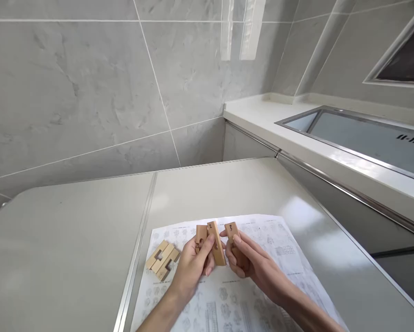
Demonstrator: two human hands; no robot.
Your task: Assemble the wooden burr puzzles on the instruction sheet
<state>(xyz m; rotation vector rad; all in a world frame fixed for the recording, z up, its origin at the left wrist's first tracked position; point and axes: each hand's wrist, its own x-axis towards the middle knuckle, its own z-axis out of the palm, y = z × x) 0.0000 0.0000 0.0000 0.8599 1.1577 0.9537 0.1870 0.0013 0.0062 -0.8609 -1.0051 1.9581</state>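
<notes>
My left hand (192,267) is closed round two notched wooden puzzle blocks held side by side; the nearer one (215,242) is marked 2, and the other (200,236) stands just left of it. My right hand (253,265) grips a third wooden block (232,232) marked 3, held upright just right of the block marked 2, close to it. Both hands hover over a printed instruction sheet (283,249) lying on the grey counter. A cluster of interlocked wooden blocks (162,260) rests on the sheet's left part, beside my left hand.
The grey counter (72,230) has a metal seam (139,249) running front to back left of the sheet. A higher white worktop (262,113) with a recessed steel sink (366,138) stands at the right. Grey tiled wall behind.
</notes>
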